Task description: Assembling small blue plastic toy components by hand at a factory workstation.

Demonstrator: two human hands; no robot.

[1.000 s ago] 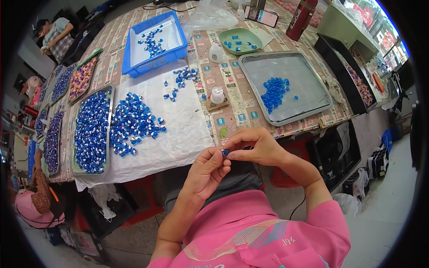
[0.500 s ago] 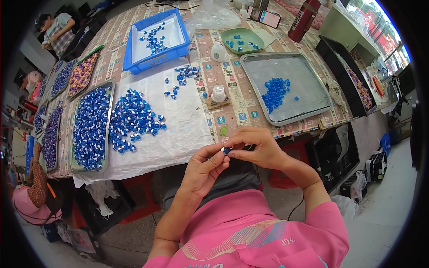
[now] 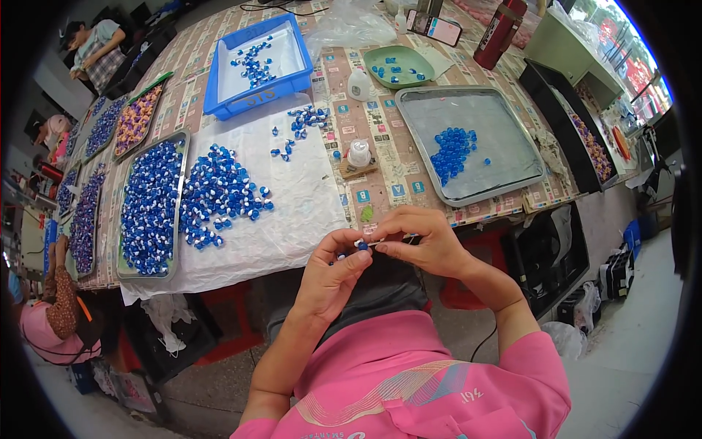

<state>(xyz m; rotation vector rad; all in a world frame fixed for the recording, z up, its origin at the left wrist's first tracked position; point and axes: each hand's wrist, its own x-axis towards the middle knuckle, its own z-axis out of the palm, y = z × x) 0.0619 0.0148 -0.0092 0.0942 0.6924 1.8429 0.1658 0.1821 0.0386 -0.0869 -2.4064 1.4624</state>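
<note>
In front of my body my left hand (image 3: 327, 276) pinches a small blue-and-white bead-like piece (image 3: 362, 246) between thumb and fingertips. Another dark blue bit shows by its curled fingers. My right hand (image 3: 424, 240) meets it from the right, thumb and forefinger closed beside the piece; a thin sliver shows there, too small to name. Beyond my left hand, a heap of the same blue-and-white pieces (image 3: 221, 184) lies on a white sheet (image 3: 300, 212). A metal tray (image 3: 183, 150) full of them stands to its left.
A grey tray (image 3: 504, 132) with clear blue beads (image 3: 453, 152) stands at right. Behind are a blue bin (image 3: 259, 102), a green dish (image 3: 398, 55), a white bottle (image 3: 359, 85) and a small jar (image 3: 358, 152). A red flask (image 3: 500, 35) and propped phone (image 3: 433, 28) stand farther back. Other people sit at left.
The blue-and-white piece has turned in my left fingertips, its white part now up. My right fingertips have drawn slightly away from it. The trays and heaps stay put.
</note>
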